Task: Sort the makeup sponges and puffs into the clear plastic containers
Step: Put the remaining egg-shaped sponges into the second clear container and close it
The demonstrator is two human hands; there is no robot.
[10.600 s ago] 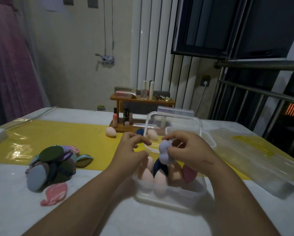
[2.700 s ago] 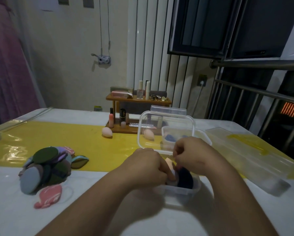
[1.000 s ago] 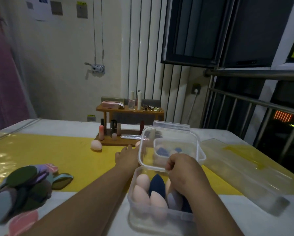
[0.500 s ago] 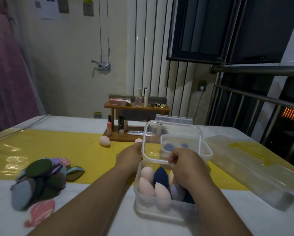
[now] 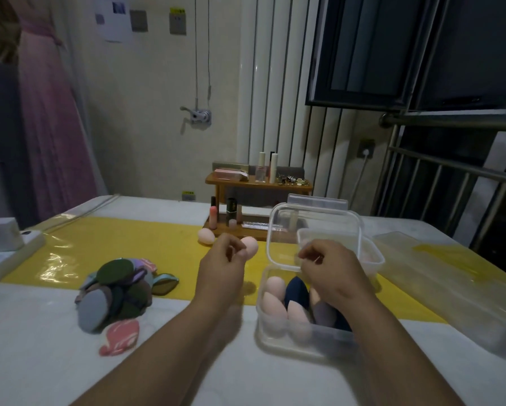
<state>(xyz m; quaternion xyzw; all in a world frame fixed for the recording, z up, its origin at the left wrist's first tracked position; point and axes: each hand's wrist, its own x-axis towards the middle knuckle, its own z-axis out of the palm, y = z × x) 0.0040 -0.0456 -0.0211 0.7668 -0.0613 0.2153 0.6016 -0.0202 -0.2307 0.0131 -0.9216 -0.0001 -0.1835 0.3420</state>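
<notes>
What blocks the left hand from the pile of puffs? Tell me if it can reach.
Probably yes: nothing stands between the left hand and the puffs. But it seems to hold a pink sponge, to put down first.

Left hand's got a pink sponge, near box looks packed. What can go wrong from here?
1. The near clear plastic container is packed with upright sponges; pushing in the pink egg-shaped sponge pinched by the left hand may pop one out.
2. Its clear lid stands open just behind the right hand; a bump could tip it.
3. That fingertip pinch may slip, letting the sponge roll away.
</notes>
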